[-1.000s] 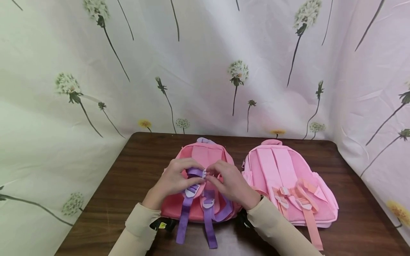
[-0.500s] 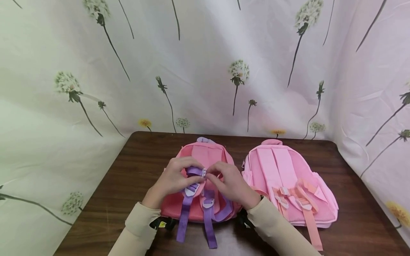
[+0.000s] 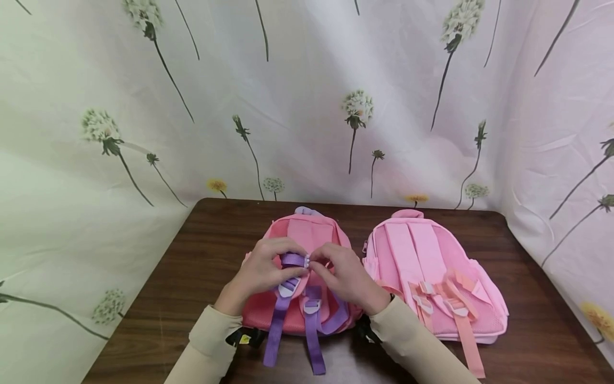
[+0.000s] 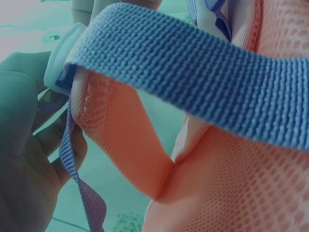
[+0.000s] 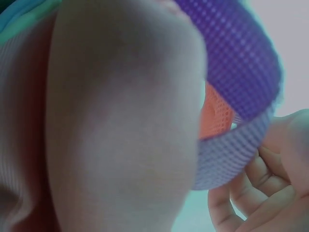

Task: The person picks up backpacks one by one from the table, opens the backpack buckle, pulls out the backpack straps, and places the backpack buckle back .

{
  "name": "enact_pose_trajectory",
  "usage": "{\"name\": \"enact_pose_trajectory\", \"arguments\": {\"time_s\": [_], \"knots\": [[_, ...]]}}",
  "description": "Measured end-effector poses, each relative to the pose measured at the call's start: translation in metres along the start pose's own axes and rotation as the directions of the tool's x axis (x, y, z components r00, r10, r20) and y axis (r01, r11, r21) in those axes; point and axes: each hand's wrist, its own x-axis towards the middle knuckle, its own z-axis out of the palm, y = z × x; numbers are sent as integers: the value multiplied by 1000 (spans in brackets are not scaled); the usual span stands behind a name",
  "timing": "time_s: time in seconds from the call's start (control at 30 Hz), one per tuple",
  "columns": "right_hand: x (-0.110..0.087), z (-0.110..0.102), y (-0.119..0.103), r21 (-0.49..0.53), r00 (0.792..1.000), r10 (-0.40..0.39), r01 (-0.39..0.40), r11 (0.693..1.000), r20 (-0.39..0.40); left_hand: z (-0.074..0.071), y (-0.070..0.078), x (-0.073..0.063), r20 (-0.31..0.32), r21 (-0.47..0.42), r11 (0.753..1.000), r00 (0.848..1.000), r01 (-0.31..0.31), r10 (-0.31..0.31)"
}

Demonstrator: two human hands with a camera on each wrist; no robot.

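Purple webbing straps [image 3: 313,341] hang from a coral-pink backpack [image 3: 285,230], which lies with its shoulder straps upward. Above it, my left hand [image 3: 259,269] holds a short purple strap end between thumb and fingers, at a small white buckle [image 3: 307,261]. From the other side, my right hand [image 3: 347,274] pinches at the same buckle with thumb and forefinger; its fingertips cover part of it. In the left wrist view a purple strap [image 4: 193,63], bluish there, crosses close to the lens. The right wrist view shows a looped purple strap [image 5: 241,53] behind my blurred right hand [image 5: 125,116].
A lighter pink backpack [image 3: 395,256] with peach straps [image 3: 467,341] lies to the right on the dark wooden table [image 3: 192,256]. A white strap adjuster [image 3: 288,288] sits below my left hand. A dandelion-print cloth [image 3: 307,106] hangs behind and at both sides.
My right fingertips have drawn slightly closer to the white buckle, and the small gap there has narrowed. Both hands otherwise stay in place, and the backpacks lie as before.
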Motion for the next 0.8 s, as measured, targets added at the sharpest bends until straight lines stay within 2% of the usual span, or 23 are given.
{"name": "enact_pose_trajectory", "arguments": {"time_s": [0.17,0.47,0.63,0.8], "knots": [[0,-1,-2,6,1000,-3,3,1000,-1,0,1,0,2,-6,1000,1000,7,-7],[0,-1,-1,-9,1000,14,-14,1000,4,3,1,5,15,-9,999,999,-47,47],[-1,-2,-2,-12,1000,31,-31,999,3,2,3,6,16,-5,1000,1000,-26,26],[-1,-1,-1,-8,1000,17,-17,1000,-6,0,4,6,0,13,1000,1000,-12,12]]}}
